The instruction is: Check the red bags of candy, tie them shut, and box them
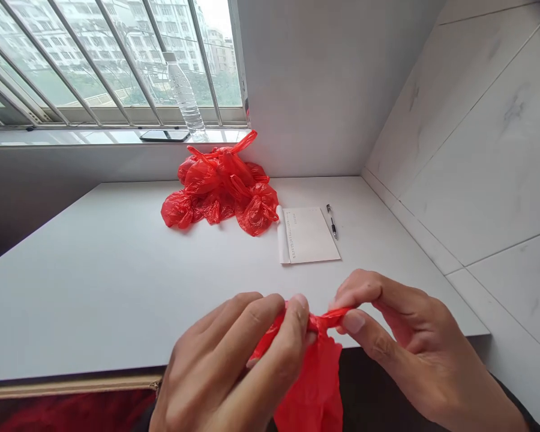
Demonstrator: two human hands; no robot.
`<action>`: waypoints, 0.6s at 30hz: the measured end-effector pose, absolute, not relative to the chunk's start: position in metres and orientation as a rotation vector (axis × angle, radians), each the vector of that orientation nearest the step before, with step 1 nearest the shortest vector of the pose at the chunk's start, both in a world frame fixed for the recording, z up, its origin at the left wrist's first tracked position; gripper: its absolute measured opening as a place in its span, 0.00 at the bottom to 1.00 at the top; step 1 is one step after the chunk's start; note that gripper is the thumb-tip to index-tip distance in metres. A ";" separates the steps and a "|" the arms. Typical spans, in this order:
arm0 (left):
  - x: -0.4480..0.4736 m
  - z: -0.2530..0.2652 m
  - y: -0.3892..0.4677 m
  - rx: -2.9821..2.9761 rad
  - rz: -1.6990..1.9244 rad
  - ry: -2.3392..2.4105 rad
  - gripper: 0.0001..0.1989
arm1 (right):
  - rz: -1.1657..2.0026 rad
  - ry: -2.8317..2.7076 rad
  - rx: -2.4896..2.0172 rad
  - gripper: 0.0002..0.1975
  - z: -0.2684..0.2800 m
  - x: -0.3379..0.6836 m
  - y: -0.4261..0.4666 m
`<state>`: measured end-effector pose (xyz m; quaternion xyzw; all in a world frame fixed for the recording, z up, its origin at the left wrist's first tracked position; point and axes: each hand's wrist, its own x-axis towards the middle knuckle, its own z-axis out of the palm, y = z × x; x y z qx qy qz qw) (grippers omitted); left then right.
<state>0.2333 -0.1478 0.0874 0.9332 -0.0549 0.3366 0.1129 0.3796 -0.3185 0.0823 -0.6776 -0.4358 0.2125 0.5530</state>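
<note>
White table is seen below a barred window, with a heap of tied red bags at its far side. Beside the heap, a notepad and a pen are laid. At the near edge, a red plastic bag is held: its twisted neck is pinched by the left hand and pulled taut by the right hand, thumb against forefinger. A knot, possibly, is hidden between them.

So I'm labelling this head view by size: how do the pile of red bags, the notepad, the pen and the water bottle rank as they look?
Largest to smallest:
1. pile of red bags
2. notepad
3. water bottle, though it stands farther back, so unsure against the notepad
4. pen
</note>
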 end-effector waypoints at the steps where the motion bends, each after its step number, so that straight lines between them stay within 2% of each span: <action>1: 0.236 0.086 -0.142 2.735 0.973 -0.211 0.10 | 0.439 -1.051 -1.635 0.04 0.080 0.381 -0.320; 3: 0.237 0.076 -0.126 2.786 0.945 -0.226 0.02 | 0.360 -1.059 -1.742 0.03 0.071 0.389 -0.324; 8: 0.205 0.011 -0.070 3.107 0.808 0.095 0.15 | 0.421 -0.806 -2.115 0.15 0.026 0.422 -0.335; 10: 0.193 -0.012 -0.060 3.054 0.666 0.233 0.16 | 0.494 -0.776 -2.151 0.17 0.007 0.431 -0.337; 13: 0.191 -0.025 -0.075 2.778 0.612 0.371 0.06 | 0.502 -0.731 -2.110 0.17 -0.009 0.433 -0.338; 15: 0.202 -0.024 -0.100 2.691 0.615 0.320 0.27 | 0.464 -0.704 -2.082 0.17 -0.015 0.432 -0.340; 16: 0.210 -0.023 -0.114 2.715 0.561 0.241 0.32 | 0.448 -0.694 -2.091 0.17 -0.018 0.432 -0.343; 18: 0.228 -0.026 -0.136 2.752 0.428 0.084 0.35 | 0.398 -0.683 -2.170 0.17 -0.029 0.435 -0.349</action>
